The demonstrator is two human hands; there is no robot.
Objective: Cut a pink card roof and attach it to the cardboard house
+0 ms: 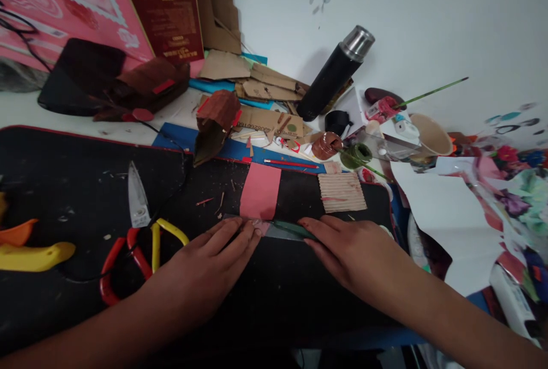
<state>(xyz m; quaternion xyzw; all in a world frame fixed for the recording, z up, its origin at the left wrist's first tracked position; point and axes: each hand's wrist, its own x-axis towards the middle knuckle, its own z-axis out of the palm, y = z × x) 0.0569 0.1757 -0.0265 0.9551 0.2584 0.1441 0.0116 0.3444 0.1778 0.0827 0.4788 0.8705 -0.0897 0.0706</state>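
Observation:
My left hand [222,260] lies with its fingers stretched flat, pressing a clear ruler [276,233] and the near end of a pink paper strip [260,189] onto the black mat. My right hand [346,249] is closed around a slim green craft knife [291,227], which lies along the ruler's far edge. Its tip is near my left fingertips and crosses the pink strip. My right fingers hide the rest of the knife. Left of my left hand are red-handled scissors [139,198] and a yellow-handled tool [156,243], partly overlapping.
A corrugated cardboard square [342,192] and a red pencil [291,163] lie beyond my hands. Small brown paper models [218,115], paint jars [327,145] and a black thermos [331,75] stand farther back. White paper [449,209] sits at the right; a black cable [177,181] crosses the left.

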